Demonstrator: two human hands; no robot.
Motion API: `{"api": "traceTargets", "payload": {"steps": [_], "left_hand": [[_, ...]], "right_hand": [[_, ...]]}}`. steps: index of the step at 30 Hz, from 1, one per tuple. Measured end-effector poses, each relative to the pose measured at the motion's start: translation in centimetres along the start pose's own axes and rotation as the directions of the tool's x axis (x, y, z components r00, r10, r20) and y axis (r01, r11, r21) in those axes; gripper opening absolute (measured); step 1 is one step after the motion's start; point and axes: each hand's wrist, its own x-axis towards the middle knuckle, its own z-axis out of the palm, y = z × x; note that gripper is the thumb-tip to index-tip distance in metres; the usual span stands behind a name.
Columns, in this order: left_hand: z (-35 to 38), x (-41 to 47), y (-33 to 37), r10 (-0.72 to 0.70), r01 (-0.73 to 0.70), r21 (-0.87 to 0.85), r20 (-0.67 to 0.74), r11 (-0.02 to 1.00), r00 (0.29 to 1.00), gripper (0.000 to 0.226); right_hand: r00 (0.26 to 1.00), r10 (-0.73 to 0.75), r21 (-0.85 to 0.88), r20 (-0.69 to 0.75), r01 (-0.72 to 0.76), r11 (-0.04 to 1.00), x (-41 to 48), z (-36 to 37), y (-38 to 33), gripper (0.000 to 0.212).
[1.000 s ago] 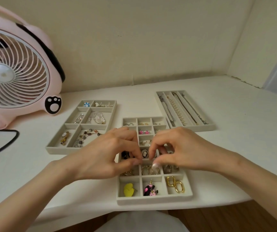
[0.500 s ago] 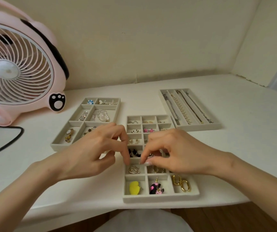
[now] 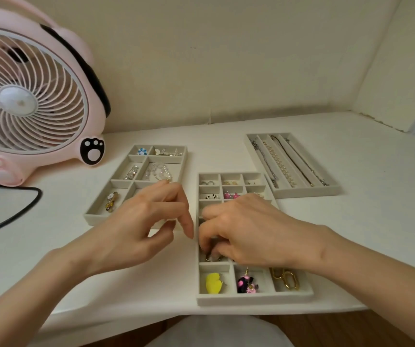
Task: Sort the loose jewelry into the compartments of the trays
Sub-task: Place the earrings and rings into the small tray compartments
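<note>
The small-compartment tray lies in front of me on the white table. My right hand reaches into it, fingertips curled down into a left-column compartment, pinching a small silver earring. My left hand hovers just left of that tray, fingers loose and apart, index tip near the tray's left wall, holding nothing. The front row holds a yellow heart earring, a pink-and-black earring and gold oval hoops. My hands hide the middle rows.
A larger-compartment tray with bracelets sits to the left, partly under my left hand. At back right stands a long-slot tray with necklaces. A pink fan and its black cable occupy the left. The table's front edge runs just below the tray.
My hands have parted: the left one drew off to the left of the tray and loosened. The right hand's fingertips dropped into a left-column compartment with the small silver piece.
</note>
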Motion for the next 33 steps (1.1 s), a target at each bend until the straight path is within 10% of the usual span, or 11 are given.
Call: {"api": "traceTargets", "payload": {"steps": [15, 24, 33], "left_hand": [[0.8, 0.5, 0.9, 0.003, -0.003, -0.005, -0.009, 1.0, 1.0, 0.016], [2.5, 1.0, 1.6, -0.182, 0.15, -0.33, -0.068, 0.932, 0.981, 0.026], [3.1, 1.4, 1.1, -0.295, 0.228, -0.42, -0.101, 0.879, 0.95, 0.018]], "right_hand": [[0.991, 0.12, 0.163, -0.056, -0.109, 0.981, -0.3, -0.2, 0.4, 0.005], [0.915, 0.371, 0.667, -0.155, -0.18, 0.723, -0.8, 0.8, 0.7, 0.021], [0.883, 0.423, 0.776, -0.203, -0.118, 0.619, -0.7, 1.7, 1.1, 0.019]]}}
